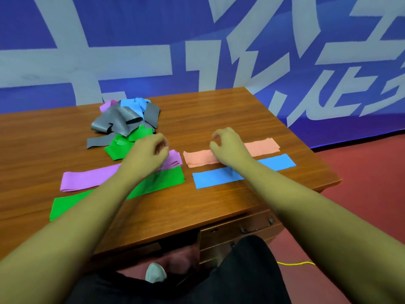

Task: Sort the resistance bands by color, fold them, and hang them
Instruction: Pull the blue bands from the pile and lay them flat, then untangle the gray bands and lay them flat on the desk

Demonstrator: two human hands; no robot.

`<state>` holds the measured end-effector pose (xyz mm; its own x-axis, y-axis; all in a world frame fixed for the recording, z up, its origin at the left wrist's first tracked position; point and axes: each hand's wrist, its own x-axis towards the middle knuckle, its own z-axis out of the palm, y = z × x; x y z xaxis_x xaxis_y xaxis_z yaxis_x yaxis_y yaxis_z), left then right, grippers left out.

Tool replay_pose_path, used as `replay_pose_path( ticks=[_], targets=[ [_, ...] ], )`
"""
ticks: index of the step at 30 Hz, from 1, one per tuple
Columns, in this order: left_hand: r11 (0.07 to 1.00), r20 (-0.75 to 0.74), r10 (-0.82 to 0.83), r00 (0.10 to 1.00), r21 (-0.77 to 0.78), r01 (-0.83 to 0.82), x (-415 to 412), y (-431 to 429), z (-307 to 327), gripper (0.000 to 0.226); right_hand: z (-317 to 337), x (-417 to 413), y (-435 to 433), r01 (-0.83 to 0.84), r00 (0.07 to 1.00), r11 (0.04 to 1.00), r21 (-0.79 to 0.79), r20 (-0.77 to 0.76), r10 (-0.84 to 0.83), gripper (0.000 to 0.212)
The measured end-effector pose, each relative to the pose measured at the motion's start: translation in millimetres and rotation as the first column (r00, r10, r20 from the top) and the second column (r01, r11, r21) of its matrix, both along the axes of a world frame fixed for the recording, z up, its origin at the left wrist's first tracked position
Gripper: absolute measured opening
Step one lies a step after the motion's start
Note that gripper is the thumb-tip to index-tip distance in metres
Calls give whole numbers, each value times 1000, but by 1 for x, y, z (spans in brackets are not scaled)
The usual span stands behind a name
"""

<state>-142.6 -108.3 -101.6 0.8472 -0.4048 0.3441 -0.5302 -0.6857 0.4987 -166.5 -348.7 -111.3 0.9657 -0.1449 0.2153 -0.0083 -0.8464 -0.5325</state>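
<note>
Colour rows on the tabletop [219,110].
Left hand [149,153] curls at the purple band [87,179], grip unclear; right hand [228,148], loosely curled and empty, over the pink band [263,147].

You're at a wooden worktop [219,117] with drawers [241,229], on a red floor [372,183], backed by a big blue banner [131,29] with large white characters. It looks like a staged spot in a hall or studio. A yellow cable [295,263] trails across the floor.

Left hand [149,153] blurred; green band [168,180] middle hidden.
</note>
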Motion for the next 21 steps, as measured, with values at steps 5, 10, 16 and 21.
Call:
replay_pose_path(
  ticks=[5, 10, 16, 21],
  targets=[
    [937, -4, 318, 948, 153, -314, 59, 60, -25, 16, 6, 45, 61, -95, 992, 995, 18, -85, 97, 33],
    [885, -150, 438, 886, 243, -396, 95, 81, -39, 42, -1, 94, 104, -119, 978, 992, 43, -168, 124, 26],
    [909, -111, 386, 916, 215, -357, 106, 89, -58, 40, -32, 145, 152, 3, 969, 999, 47, -248, 9, 38],
    [940, -135, 328, 935, 144, -309, 108, 104, -69, 43, -37, 148, 162, 61, 989, 985, 162, -146, -37, 5]
  ],
)
